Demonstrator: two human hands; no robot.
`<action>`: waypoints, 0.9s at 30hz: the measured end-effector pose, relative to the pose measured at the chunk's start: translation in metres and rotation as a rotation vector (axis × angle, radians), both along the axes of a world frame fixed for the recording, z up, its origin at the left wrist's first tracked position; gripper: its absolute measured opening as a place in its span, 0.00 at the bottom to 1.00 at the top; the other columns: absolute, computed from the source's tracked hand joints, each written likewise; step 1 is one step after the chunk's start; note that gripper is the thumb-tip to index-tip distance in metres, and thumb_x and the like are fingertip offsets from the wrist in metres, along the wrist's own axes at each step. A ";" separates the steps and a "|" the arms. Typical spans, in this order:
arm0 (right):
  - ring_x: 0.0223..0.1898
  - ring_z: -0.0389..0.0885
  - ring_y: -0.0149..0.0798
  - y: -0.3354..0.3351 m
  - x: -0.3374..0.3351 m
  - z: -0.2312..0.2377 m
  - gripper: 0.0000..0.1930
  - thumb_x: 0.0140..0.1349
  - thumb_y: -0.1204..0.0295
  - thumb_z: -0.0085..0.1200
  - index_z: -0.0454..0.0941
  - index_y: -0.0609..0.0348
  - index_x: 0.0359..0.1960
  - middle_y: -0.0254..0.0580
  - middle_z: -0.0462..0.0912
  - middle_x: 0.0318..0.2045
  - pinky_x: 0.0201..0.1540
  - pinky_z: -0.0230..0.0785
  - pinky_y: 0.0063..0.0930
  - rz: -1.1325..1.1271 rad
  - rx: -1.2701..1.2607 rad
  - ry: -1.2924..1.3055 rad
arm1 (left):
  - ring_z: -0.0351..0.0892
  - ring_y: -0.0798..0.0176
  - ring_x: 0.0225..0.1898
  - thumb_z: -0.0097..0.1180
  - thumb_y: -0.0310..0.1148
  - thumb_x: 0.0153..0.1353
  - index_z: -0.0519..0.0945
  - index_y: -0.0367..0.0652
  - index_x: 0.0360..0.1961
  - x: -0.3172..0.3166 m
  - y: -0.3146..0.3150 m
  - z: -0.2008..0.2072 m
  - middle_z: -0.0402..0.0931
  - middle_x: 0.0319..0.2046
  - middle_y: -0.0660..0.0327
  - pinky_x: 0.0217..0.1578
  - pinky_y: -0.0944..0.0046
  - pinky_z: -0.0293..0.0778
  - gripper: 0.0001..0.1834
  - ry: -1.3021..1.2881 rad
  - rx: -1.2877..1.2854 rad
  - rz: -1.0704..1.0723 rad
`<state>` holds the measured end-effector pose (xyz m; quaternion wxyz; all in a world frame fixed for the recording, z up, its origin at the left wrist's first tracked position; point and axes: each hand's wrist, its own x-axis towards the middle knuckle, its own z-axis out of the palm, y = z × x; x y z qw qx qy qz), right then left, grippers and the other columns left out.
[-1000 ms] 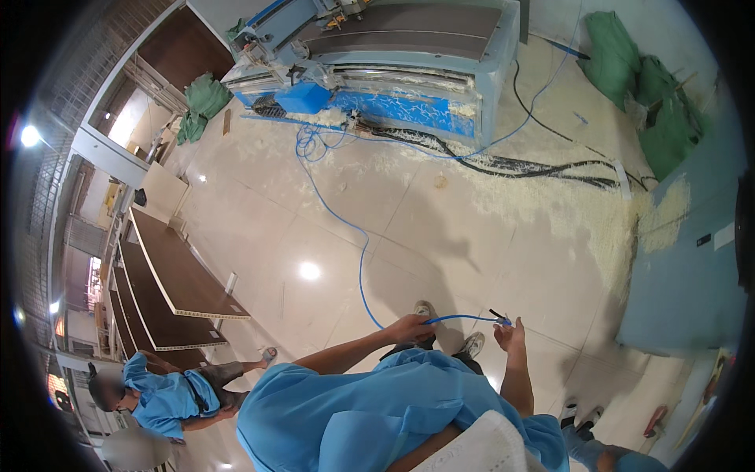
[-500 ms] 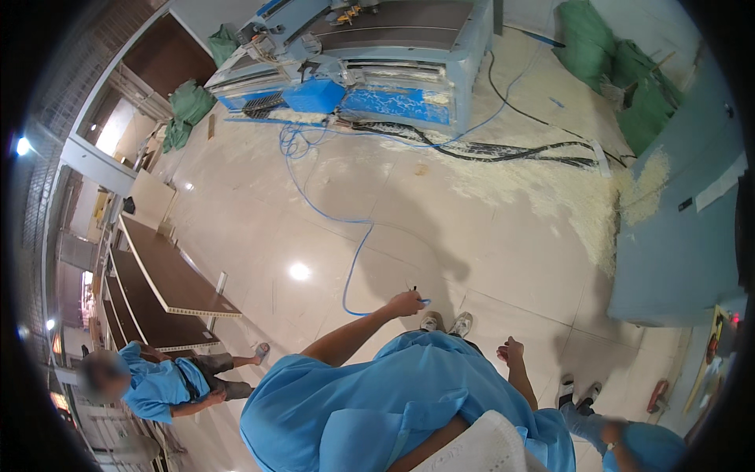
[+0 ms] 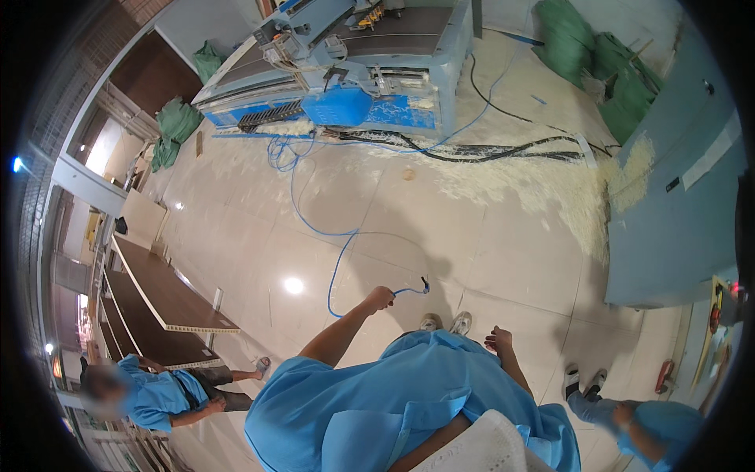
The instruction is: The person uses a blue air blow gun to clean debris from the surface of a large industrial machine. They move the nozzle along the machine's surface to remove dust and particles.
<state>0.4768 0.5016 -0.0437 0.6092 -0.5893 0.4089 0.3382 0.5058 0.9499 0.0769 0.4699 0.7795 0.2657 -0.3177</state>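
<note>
My left hand (image 3: 381, 297), stretched out in front of me, is closed round a thin blue air hose (image 3: 336, 267). Just beyond the fist, a short piece of the hose ends in a small dark fitting (image 3: 425, 285), too small to make out fully. From the hand the hose loops down and away over the tiled floor to a coil by the machine. My right hand (image 3: 499, 340) hangs low at my right side, its fingers loosely bent and slightly apart, with nothing visible in them.
A large blue-grey cutting machine (image 3: 440, 79) stands ahead, with black cables (image 3: 503, 151) and pale dust on the floor before it. Dark boards (image 3: 169, 287) lean at left beside a person (image 3: 161, 389). Another person (image 3: 664, 433) is at right, near a grey cabinet (image 3: 668, 228). Green sacks (image 3: 566, 39) stand far right.
My left hand has moved slightly left, and more of the hose end now shows beyond it. The machine's blue-covered head has shifted right. My right hand has moved slightly.
</note>
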 end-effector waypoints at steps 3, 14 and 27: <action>0.22 0.82 0.51 -0.004 -0.002 0.004 0.22 0.62 0.64 0.46 0.70 0.74 0.47 0.63 0.81 0.32 0.19 0.77 0.36 -0.016 -0.024 0.009 | 0.72 0.65 0.17 0.53 0.32 0.56 0.80 0.38 0.23 0.000 0.006 -0.009 0.79 0.20 0.58 0.16 0.65 0.66 0.10 0.000 -0.070 0.084; 0.23 0.83 0.52 -0.028 -0.023 0.010 0.20 0.60 0.64 0.48 0.71 0.72 0.44 0.63 0.81 0.32 0.22 0.77 0.40 -0.113 -0.044 -0.023 | 0.73 0.67 0.18 0.54 0.30 0.59 0.80 0.40 0.27 -0.005 0.006 -0.033 0.79 0.22 0.58 0.17 0.66 0.66 0.07 0.055 -0.132 0.314; 0.25 0.83 0.50 -0.033 -0.067 -0.026 0.18 0.61 0.61 0.55 0.73 0.67 0.40 0.57 0.81 0.28 0.25 0.78 0.40 0.070 -0.128 -0.230 | 0.78 0.60 0.22 0.55 0.32 0.55 0.82 0.44 0.18 0.055 0.015 -0.080 0.80 0.20 0.57 0.23 0.59 0.73 0.11 -0.175 0.398 -0.693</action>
